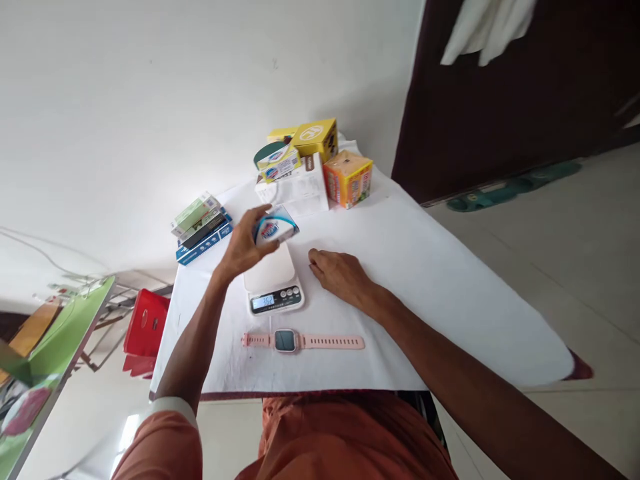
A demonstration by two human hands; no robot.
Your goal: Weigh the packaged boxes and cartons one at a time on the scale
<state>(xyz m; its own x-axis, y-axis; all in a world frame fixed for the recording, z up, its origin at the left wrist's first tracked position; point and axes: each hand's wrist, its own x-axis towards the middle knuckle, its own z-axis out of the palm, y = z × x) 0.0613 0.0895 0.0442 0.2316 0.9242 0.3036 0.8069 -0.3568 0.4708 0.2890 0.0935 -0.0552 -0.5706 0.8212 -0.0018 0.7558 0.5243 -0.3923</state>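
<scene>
My left hand [245, 245] grips a small white and blue box [275, 227] and holds it just above the white platform of a kitchen scale [273, 280]. The scale's display shows digits. My right hand [339, 273] rests palm down on the white table cover [425, 267], right of the scale, fingers loosely curled and holding nothing. A pink smartwatch [300, 341] lies flat with its strap stretched out, in front of the scale near the table's front edge.
At the table's back stand a white box [295, 188], a yellow box [315, 138], an orange box [349, 178] and a small white-blue box [278, 162]. A stack of flat boxes [203, 227] lies back left. A red stool [146, 323] and green board [60, 347] are left.
</scene>
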